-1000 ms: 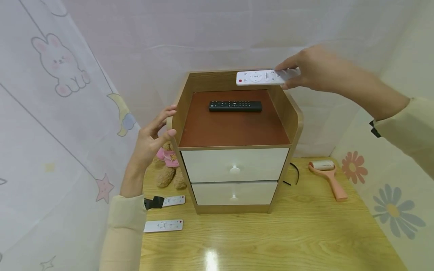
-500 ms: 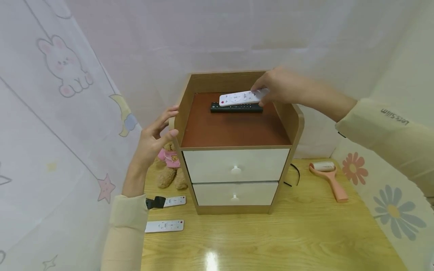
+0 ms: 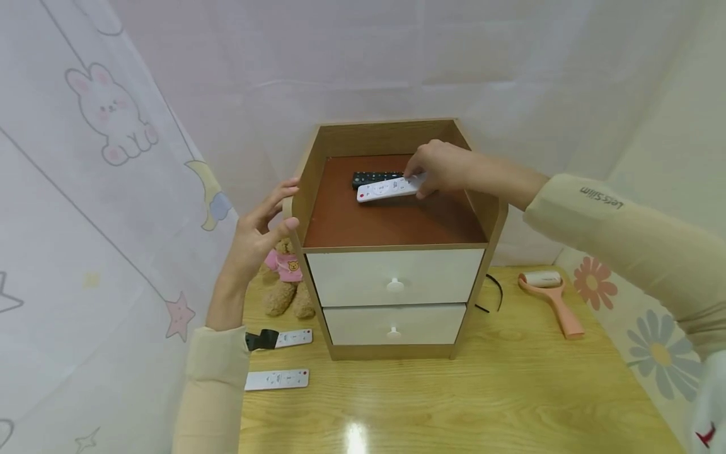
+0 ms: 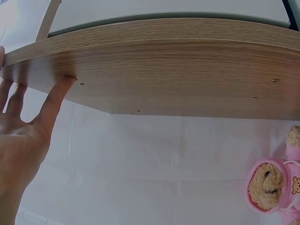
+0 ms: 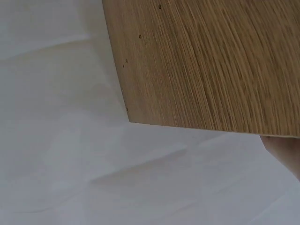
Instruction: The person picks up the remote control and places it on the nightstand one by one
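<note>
Head view shows a white remote (image 3: 381, 190) over the brown shelf (image 3: 391, 224) atop a small cabinet (image 3: 391, 351), just on the near side of a black remote (image 3: 370, 177) and partly hiding it. The right hand (image 3: 445, 165) pinches its right end, which leaves most of the buttons uncovered. Whether the white remote touches shelf or black remote, I cannot tell. The left hand (image 3: 255, 234) has its fingers spread against the cabinet's left side, apparently to steady it. The white remote looks slim and glossy, round-cornered, slightly slanted, with a red button near its left end.
</note>
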The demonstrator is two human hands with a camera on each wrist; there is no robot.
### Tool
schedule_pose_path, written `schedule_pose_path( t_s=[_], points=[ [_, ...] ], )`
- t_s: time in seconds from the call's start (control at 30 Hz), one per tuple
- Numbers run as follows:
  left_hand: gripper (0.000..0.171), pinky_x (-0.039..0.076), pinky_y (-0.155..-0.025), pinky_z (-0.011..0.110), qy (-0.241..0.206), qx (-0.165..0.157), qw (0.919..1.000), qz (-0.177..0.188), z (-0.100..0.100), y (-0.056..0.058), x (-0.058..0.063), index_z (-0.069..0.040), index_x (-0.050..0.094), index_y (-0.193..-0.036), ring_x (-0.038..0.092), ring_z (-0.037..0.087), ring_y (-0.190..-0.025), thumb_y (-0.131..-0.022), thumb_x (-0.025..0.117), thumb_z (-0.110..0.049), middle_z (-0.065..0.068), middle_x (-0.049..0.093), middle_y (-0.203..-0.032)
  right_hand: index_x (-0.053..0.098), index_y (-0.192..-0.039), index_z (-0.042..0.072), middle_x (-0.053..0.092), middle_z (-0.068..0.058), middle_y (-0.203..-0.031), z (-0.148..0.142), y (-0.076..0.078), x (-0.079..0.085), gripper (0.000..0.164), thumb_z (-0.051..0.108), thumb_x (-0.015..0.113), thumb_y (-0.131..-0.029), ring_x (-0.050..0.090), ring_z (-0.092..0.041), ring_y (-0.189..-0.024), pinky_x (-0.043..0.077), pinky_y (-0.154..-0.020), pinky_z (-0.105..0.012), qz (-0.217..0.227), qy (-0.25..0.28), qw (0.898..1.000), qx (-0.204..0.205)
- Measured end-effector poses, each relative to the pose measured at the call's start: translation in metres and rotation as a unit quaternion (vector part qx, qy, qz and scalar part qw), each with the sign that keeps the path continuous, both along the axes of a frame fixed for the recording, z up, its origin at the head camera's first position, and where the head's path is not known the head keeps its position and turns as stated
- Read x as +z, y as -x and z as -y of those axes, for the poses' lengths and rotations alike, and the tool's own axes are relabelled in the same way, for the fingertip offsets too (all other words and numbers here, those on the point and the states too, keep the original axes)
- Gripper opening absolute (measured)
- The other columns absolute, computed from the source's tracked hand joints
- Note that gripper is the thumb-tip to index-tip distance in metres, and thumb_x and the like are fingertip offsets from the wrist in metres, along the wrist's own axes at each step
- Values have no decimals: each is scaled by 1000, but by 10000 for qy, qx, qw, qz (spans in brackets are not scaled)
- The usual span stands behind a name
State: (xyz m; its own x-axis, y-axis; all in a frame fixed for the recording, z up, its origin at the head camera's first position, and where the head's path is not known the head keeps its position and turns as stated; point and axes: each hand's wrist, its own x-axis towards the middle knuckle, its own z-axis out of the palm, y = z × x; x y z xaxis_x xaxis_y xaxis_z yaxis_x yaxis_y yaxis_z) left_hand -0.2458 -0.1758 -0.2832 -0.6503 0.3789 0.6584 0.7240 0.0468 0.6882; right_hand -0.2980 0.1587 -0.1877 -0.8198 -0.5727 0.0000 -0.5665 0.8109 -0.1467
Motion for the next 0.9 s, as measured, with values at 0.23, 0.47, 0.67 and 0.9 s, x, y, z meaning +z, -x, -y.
schedule_pose_path(
  t_s=[0.23, 0.47, 0.67, 0.9],
  points=[
    [45, 28, -111, 42, 5, 27, 10000, -18, 0, 0, -1, 6, 49, -134, 36, 25, -138, -90, 55, 13, 14, 41, -148, 67, -117, -3, 65, -19, -119, 2, 3, -10, 40, 6, 78, -79, 58, -31, -112, 47, -95, -44, 0, -43, 10000, -48],
    [44, 28, -111, 41, 46, 81, 10000, -22, -1, 1, 0, 6, 49, -134, 36, 24, -138, -91, 55, 13, 13, 41, -148, 68, -115, -2, 65, -18, -119, 5, 4, -15, 41, 7, 80, -77, 59, -30, -109, 47, -94, -44, -177, -2, 9998, -79],
    [45, 28, -111, 40, 12, 47, 10000, -9, -1, 0, 0, 5, 49, -135, 35, 24, -139, -91, 54, 13, 13, 41, -149, 67, -118, 0, 65, -17, -121, 3, 2, -22, 43, 10, 80, -79, 59, -29, -113, 48, -94, -43, -72, -33, 9998, -200],
    [45, 28, -111, 40, -77, 25, 10000, 1, -2, -1, 1, 6, 49, -134, 35, 24, -138, -90, 54, 13, 15, 41, -148, 64, -122, -1, 62, -18, -124, 1, 3, -27, 42, 8, 75, -82, 57, -30, -114, 46, -96, -45, -21, 2, 9997, -226]
  ],
)
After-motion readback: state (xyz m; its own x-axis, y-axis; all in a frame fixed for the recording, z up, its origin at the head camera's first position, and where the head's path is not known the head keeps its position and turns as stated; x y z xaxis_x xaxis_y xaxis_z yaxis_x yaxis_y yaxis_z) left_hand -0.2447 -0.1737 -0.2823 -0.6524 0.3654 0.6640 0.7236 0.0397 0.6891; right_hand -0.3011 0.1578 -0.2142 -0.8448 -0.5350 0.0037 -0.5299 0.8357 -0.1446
